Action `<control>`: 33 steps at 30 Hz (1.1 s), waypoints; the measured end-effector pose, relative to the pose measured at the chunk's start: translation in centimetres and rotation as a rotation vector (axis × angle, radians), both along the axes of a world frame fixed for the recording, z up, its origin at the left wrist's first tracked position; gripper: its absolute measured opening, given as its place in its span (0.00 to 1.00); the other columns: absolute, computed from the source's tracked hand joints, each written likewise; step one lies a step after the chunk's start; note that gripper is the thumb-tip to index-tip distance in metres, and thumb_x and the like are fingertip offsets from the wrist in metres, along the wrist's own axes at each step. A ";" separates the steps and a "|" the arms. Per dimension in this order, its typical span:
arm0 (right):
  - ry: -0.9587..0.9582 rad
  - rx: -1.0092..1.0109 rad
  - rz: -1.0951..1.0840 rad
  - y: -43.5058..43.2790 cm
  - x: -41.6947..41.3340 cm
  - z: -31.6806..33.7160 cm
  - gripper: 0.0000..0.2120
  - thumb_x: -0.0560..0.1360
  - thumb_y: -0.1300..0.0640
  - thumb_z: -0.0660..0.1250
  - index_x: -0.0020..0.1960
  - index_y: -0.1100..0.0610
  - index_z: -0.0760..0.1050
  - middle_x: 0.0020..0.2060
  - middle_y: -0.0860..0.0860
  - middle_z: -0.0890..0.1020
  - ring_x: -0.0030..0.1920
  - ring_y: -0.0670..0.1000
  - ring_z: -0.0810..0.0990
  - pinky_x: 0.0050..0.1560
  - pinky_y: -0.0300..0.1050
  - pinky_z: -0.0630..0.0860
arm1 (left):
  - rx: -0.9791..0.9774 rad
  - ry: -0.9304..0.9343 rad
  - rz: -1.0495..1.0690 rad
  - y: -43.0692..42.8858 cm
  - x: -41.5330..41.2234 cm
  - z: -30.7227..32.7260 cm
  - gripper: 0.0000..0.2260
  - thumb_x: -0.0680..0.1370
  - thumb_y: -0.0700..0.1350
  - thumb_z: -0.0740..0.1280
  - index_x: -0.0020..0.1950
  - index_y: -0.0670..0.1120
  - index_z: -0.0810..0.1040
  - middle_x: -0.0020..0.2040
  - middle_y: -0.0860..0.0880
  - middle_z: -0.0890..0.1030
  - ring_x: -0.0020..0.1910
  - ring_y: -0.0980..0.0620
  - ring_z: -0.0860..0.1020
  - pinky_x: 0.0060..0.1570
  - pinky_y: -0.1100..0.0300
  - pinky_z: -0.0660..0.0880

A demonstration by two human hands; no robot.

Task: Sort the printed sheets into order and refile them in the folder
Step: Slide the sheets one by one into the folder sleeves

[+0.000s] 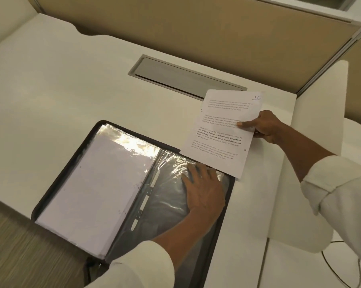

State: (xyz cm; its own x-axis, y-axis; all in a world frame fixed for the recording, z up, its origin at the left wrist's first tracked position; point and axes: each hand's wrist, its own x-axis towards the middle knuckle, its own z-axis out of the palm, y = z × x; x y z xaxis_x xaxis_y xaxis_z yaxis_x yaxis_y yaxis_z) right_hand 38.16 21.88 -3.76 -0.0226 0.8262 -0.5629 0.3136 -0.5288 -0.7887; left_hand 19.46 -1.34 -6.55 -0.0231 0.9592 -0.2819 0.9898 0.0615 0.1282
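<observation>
Plain white surface (71,80) in a cubicle, tan partition (196,28) behind, grey cable hatch (185,77) sunk in the middle. Black folder (56,182) open near the front edge, sheet stack (92,183) in its left half. Left hand (204,190) flat on the right half's plastic sleeve (169,204), fingers (193,170) spread. Right hand (264,127) pinching the sheet marked 10 (221,134), held over the folder's far right corner and hiding it.

The desk (71,80) is off-white. At its near edge the open folder (221,225) has a black border and glossy clear pockets over dark grey. Its left half shows a white stack of sheets (96,183) with a lilac tinge. The printed sheet (223,129) is white with grey and bold black text. The cable hatch (185,77) is grey, the partition (196,28) tan, the shirt sleeves (341,194) white.
</observation>
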 end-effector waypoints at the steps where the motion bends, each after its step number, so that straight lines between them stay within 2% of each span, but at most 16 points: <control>1: -0.003 -0.003 0.005 0.2 0.0 -0.1 0.22 0.69 0.62 0.83 0.61 0.59 0.83 0.53 0.52 0.89 0.53 0.57 0.88 0.49 0.54 0.86 | 0.008 0.004 -0.025 0.1 0.0 -0.4 0.30 0.83 0.55 0.64 0.79 0.39 0.64 0.78 0.33 0.65 0.80 0.28 0.59 0.73 0.29 0.62; 5: -0.017 -0.010 0.028 1.0 -0.1 0.4 0.21 0.70 0.62 0.83 0.61 0.59 0.83 0.53 0.52 0.89 0.53 0.56 0.88 0.49 0.52 0.85 | 0.044 -0.048 0.027 -0.2 0.7 -1.4 0.33 0.85 0.61 0.58 0.80 0.39 0.65 0.80 0.35 0.63 0.81 0.32 0.59 0.77 0.31 0.58; 9: -0.033 -0.025 0.070 1.4 0.2 1.0 0.18 0.71 0.62 0.82 0.59 0.57 0.83 0.52 0.50 0.89 0.51 0.54 0.88 0.42 0.47 0.85 | 0.074 -0.088 0.097 -0.8 1.4 -1.7 0.36 0.83 0.60 0.59 0.83 0.37 0.60 0.83 0.35 0.59 0.84 0.34 0.55 0.80 0.33 0.54; 13: -0.039 -0.027 0.076 1.5 0.2 1.0 0.17 0.71 0.62 0.82 0.58 0.57 0.83 0.52 0.51 0.88 0.51 0.54 0.87 0.42 0.47 0.83 | 0.065 -0.070 0.073 -0.3 1.3 -1.8 0.32 0.82 0.57 0.63 0.79 0.38 0.66 0.80 0.34 0.64 0.81 0.32 0.59 0.78 0.32 0.58; 18: -0.035 -0.031 0.082 1.8 0.1 1.1 0.17 0.71 0.62 0.82 0.57 0.56 0.83 0.53 0.51 0.88 0.52 0.55 0.87 0.44 0.48 0.83 | -0.040 0.046 -0.027 0.2 1.3 -1.5 0.29 0.83 0.52 0.64 0.79 0.37 0.63 0.78 0.32 0.64 0.79 0.24 0.58 0.75 0.27 0.59; 22: -0.031 -0.021 0.068 2.0 0.1 1.4 0.17 0.71 0.62 0.81 0.57 0.57 0.82 0.54 0.52 0.88 0.52 0.55 0.88 0.44 0.49 0.84 | -0.020 0.013 -0.003 0.9 0.7 0.0 0.26 0.80 0.50 0.68 0.73 0.39 0.71 0.73 0.37 0.69 0.77 0.32 0.65 0.72 0.35 0.68; 24: -0.022 -0.013 0.057 2.0 0.0 1.7 0.19 0.71 0.62 0.81 0.60 0.58 0.82 0.54 0.52 0.88 0.51 0.54 0.88 0.42 0.49 0.85 | 0.001 -0.011 0.022 1.2 0.3 0.7 0.19 0.79 0.49 0.67 0.67 0.42 0.75 0.67 0.41 0.73 0.68 0.39 0.72 0.64 0.44 0.74; 26: -0.015 -0.008 0.049 2.1 -0.2 1.9 0.20 0.71 0.62 0.81 0.62 0.59 0.81 0.54 0.52 0.88 0.50 0.54 0.88 0.41 0.47 0.85 | 0.026 -0.016 0.019 1.3 0.2 0.7 0.14 0.79 0.47 0.67 0.63 0.44 0.76 0.62 0.43 0.74 0.61 0.44 0.74 0.56 0.49 0.75; 28: -0.012 -0.002 0.049 2.1 -0.3 1.9 0.22 0.71 0.62 0.81 0.63 0.60 0.81 0.54 0.52 0.88 0.50 0.55 0.88 0.40 0.47 0.86 | 0.032 -0.024 0.026 1.3 0.3 0.8 0.14 0.79 0.47 0.67 0.62 0.44 0.75 0.61 0.43 0.74 0.59 0.44 0.73 0.53 0.50 0.74; 30: -0.020 0.001 0.051 2.2 -0.4 1.9 0.22 0.71 0.62 0.81 0.63 0.60 0.81 0.53 0.52 0.88 0.50 0.54 0.89 0.39 0.46 0.86 | 0.030 -0.008 0.025 1.3 0.5 1.1 0.15 0.80 0.46 0.67 0.65 0.42 0.74 0.63 0.41 0.73 0.62 0.42 0.73 0.56 0.48 0.75; 32: -0.018 0.001 0.053 2.2 -0.5 1.9 0.22 0.71 0.62 0.81 0.63 0.61 0.81 0.53 0.52 0.88 0.49 0.54 0.89 0.39 0.46 0.86 | 0.014 0.006 -0.005 1.1 0.7 1.3 0.17 0.80 0.40 0.65 0.68 0.40 0.73 0.67 0.39 0.72 0.68 0.39 0.72 0.62 0.46 0.76; 33: -0.015 0.002 0.058 2.2 -0.6 1.9 0.22 0.71 0.62 0.81 0.63 0.61 0.81 0.53 0.52 0.88 0.49 0.54 0.89 0.39 0.47 0.86 | 0.009 0.006 -0.013 1.0 0.6 1.7 0.17 0.79 0.38 0.66 0.69 0.39 0.74 0.67 0.39 0.73 0.69 0.40 0.71 0.61 0.48 0.77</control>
